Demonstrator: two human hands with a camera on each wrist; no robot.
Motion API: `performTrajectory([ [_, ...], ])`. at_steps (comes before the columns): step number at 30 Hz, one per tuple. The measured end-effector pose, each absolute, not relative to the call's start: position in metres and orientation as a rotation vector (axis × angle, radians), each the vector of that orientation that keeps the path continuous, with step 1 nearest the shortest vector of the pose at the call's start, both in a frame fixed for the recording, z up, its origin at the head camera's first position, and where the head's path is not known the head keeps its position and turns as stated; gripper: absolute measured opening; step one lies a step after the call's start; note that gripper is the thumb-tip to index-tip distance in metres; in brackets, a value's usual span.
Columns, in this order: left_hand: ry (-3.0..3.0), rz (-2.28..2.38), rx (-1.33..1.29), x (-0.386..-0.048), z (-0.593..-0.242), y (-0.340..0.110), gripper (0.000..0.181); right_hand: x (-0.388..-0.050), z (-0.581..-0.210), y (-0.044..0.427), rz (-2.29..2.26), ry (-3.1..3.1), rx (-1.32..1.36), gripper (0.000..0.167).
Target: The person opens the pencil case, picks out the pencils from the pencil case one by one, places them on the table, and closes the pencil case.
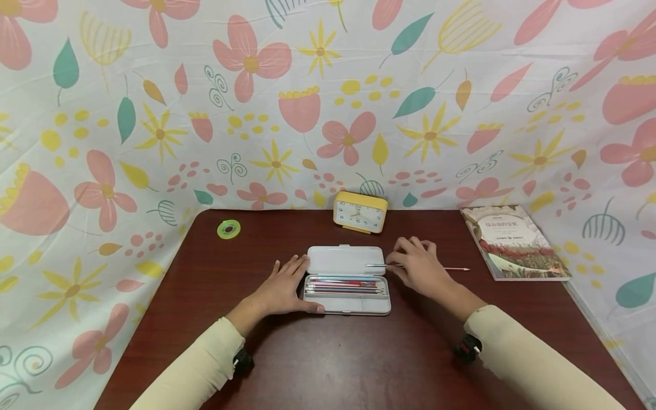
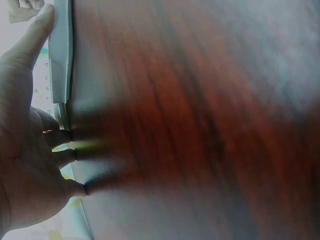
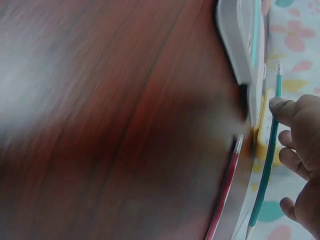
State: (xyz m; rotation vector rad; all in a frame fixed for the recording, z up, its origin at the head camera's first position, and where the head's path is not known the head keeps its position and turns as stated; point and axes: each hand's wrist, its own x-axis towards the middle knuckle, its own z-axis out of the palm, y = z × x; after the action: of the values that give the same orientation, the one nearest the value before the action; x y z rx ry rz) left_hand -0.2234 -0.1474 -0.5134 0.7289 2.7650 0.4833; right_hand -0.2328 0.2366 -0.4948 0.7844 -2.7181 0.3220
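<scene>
An open white pencil case (image 1: 348, 303) lies on the table, its lid (image 1: 344, 260) folded back. Several pencils (image 1: 343, 285) fill its rear compartment; the front part looks bare. My left hand (image 1: 282, 287) lies at the case's left side, fingers spread, thumb on the front rim. To the right of the lid, my right hand (image 1: 420, 267) pinches a green pencil (image 3: 270, 155) between thumb and fingers. The eraser end of that pencil reaches over the lid. Below it, in the right wrist view, a red pencil (image 3: 227, 185) lies on the tabletop.
Behind the case stands a yellow alarm clock (image 1: 360, 212). A roll of green tape (image 1: 228, 229) lies at the back left, and a book (image 1: 515, 242) at the back right. A flowered cloth (image 1: 328, 114) hangs behind the dark wooden table (image 1: 338, 359).
</scene>
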Motion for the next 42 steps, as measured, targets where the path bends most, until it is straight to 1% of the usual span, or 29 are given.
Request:
performTrajectory([
  [5, 2.762, 0.488, 0.73, -0.224, -0.513, -0.147, 0.135, -0.232, -0.499, 0.257, 0.337, -2.744, 0.729, 0.004],
  [12, 2.757, 0.486, 0.729, -0.223, -0.511, -0.147, 0.134, -0.229, -0.506, 0.278, 0.299, -2.711, 0.739, 0.007],
  [16, 2.756, 0.478, 0.728, -0.223, -0.511, -0.147, 0.134, -0.227, -0.508, 0.287, 0.265, -2.698, 0.735, 0.004],
  [19, 2.758, 0.471, 0.728, -0.223, -0.512, -0.147, 0.134, -0.226, -0.509, 0.293, 0.254, -2.686, 0.729, 0.005],
  [23, 2.759, 0.467, 0.73, -0.223, -0.512, -0.147, 0.134, -0.224, -0.511, 0.298, 0.244, -2.667, 0.721, 0.009],
  [30, 2.757, 0.475, 0.729, -0.223, -0.512, -0.148, 0.134, -0.224, -0.516, 0.302, 0.212, -2.64, 0.729, 0.002],
  [35, 2.751, 0.482, 0.728, -0.223, -0.511, -0.148, 0.134, -0.224, -0.52, 0.303, 0.197, -2.633, 0.727, 0.007],
  [42, 2.75, 0.49, 0.728, -0.223, -0.511, -0.147, 0.134, -0.224, -0.521, 0.303, 0.192, -2.625, 0.724, 0.005],
])
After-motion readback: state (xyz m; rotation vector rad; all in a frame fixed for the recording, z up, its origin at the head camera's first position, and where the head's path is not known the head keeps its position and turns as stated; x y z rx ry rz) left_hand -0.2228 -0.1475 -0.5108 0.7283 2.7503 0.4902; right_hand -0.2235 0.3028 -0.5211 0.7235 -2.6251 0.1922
